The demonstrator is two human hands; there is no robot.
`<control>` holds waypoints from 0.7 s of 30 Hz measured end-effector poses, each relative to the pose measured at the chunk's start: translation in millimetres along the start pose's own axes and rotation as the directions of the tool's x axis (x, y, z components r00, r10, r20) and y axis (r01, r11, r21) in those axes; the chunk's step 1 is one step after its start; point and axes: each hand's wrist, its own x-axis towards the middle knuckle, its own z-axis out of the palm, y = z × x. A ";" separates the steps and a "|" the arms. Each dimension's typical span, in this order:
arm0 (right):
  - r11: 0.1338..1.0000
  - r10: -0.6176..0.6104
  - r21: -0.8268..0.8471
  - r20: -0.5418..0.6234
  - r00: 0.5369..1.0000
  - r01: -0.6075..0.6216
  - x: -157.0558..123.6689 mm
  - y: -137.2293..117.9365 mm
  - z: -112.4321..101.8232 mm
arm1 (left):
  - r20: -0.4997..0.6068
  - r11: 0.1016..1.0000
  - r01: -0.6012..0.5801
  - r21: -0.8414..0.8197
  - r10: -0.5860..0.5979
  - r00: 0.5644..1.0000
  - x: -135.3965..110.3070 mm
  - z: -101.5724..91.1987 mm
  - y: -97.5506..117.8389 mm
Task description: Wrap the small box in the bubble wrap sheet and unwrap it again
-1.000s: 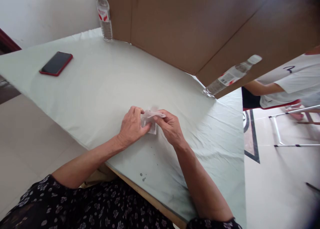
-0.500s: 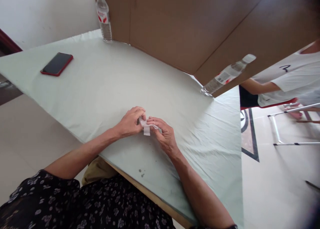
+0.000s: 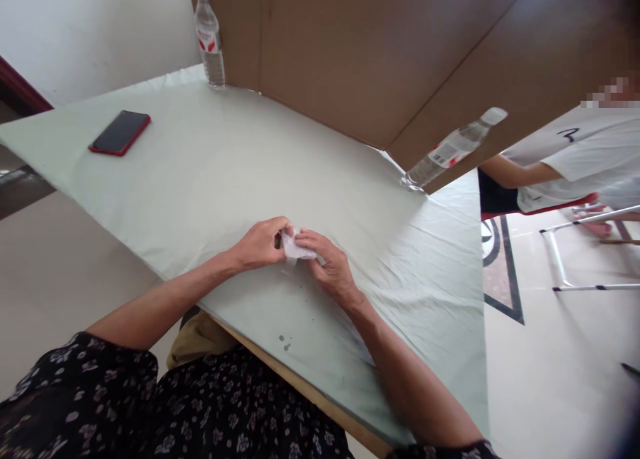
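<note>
Both hands pinch a small, thin white piece [image 3: 299, 248] that looks like tissue or soft plastic, above the near part of the table. My left hand [image 3: 260, 244] is closed on its left end, thumb and forefinger bent. A dark patch shows inside that grip; I cannot make out whether it is a thing or shadow. My right hand [image 3: 331, 265] grips the right end, fingers on top and thumb beneath. A pale translucent strip [image 3: 289, 265] hangs below the piece. Its exact kind is not clear.
A pale green cloth covers the table [image 3: 225, 159]. A red-cased phone [image 3: 120, 133] lies at the left. Two water bottles [image 3: 210, 42] [image 3: 453, 151] stand against a brown cardboard panel [image 3: 340, 59]. Beyond it at the right sits a person in a white shirt [image 3: 595, 152].
The white piece has turned and shows a broader, crumpled face, while the strip below it has tilted. Both hands stay in nearly the same place. The view has shifted slightly.
</note>
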 end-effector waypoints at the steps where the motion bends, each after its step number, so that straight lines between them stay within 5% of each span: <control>1: 0.997 0.058 0.049 0.000 0.998 -0.058 5.2 -2.5 -3.9 | 0.010 0.995 0.076 -0.064 -0.076 0.997 3.9 -2.0 3.5; 5: 0.886 0.298 0.332 0.126 0.946 -0.323 22.8 -6.0 -15.5 | 0.114 0.870 0.383 -0.311 -0.366 0.924 18.4 -8.6 13.3; 8: 0.787 0.343 0.476 0.191 0.920 -0.392 27.3 2.0 -12.7 | 0.146 0.842 0.481 -0.244 -0.458 0.877 25.1 -8.7 13.3; 13: 0.753 0.423 0.494 0.143 0.895 -0.434 25.8 19.7 0.7 | -0.010 0.965 0.263 -0.008 -0.263 0.965 25.3 -7.9 6.3; 18: 0.768 0.401 0.479 0.157 0.902 -0.425 29.5 25.6 0.7 | 0.182 0.837 0.288 -0.465 -0.229 0.956 23.8 -9.3 1.6; 21: 0.882 0.378 0.287 0.046 0.925 -0.375 28.4 22.9 -4.0 | 0.243 0.773 0.348 -0.530 -0.255 0.936 23.6 -9.2 0.1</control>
